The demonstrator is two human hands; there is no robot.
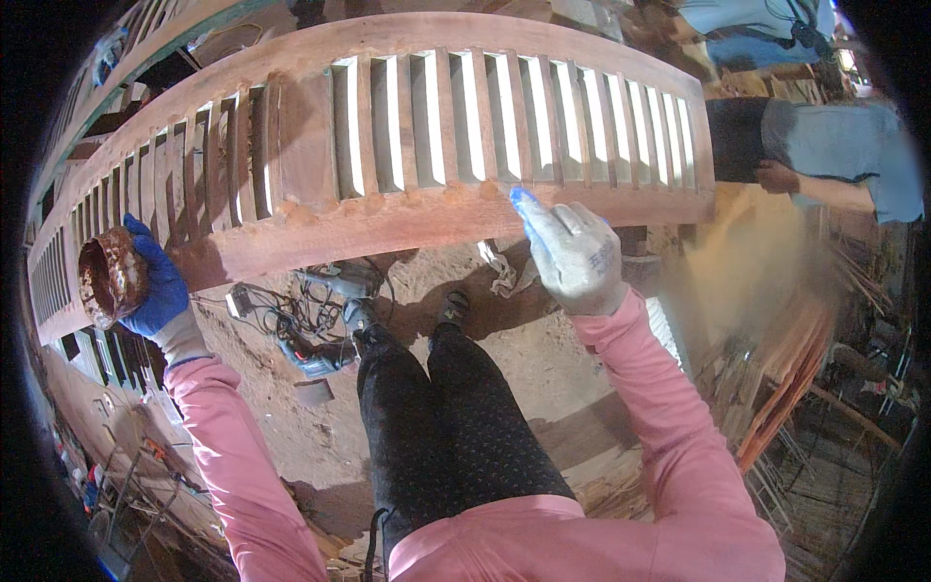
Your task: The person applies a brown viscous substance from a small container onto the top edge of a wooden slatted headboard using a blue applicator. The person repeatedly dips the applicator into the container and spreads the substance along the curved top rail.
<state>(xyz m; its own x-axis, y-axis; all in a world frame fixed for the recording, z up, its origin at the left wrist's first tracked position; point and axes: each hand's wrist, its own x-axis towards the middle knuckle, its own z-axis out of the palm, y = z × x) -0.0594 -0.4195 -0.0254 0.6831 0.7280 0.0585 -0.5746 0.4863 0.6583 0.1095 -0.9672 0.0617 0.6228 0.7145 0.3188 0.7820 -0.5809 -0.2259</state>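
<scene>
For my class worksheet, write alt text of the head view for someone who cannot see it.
A gloved left hand holds a rusty round container at a slatted wooden frame, the gloved right hand by its near rail. Power tools and cables lie on the ground.

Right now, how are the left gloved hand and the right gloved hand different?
Colour: the left gloved hand looks mostly blue; the right gloved hand looks mostly pale grey, with a blue fingertip.
Holding: the left gloved hand grips a rusty round can; the right gloved hand has no can and points toward the slatted wooden panel.
Both come out of pink sleeves.
</scene>
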